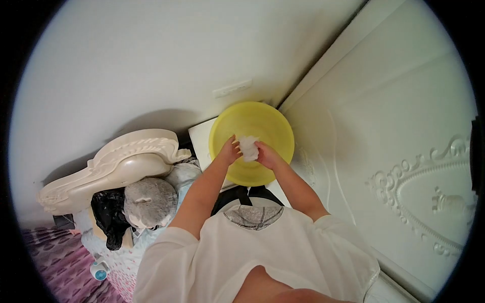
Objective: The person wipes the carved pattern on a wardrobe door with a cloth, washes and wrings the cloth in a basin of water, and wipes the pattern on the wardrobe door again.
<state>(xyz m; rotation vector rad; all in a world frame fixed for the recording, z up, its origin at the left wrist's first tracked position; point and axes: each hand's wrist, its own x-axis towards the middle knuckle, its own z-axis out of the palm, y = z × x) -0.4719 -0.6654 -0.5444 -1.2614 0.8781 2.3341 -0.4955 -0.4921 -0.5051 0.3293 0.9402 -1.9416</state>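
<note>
A white, crumpled, soft piece like tissue or thin cloth [248,148] is held up between my two hands over a round yellow basin [252,175]. My right hand [267,155] pinches its right side between thumb and fingers. At its left edge is my left hand [231,151], fingers curved around that side, with some fingertips hidden behind the piece. Both forearms reach forward over the near rim of the basin. The inside of the basin shows plain yellow, partly covered by my hands.
Under the basin is a white cabinet top [202,136] against the wall. A carved cream headboard [134,151] stands left, beside a grey fuzzy item [150,202] and a black plastic bag [110,214]. A white wardrobe door [394,126] rises close on the right.
</note>
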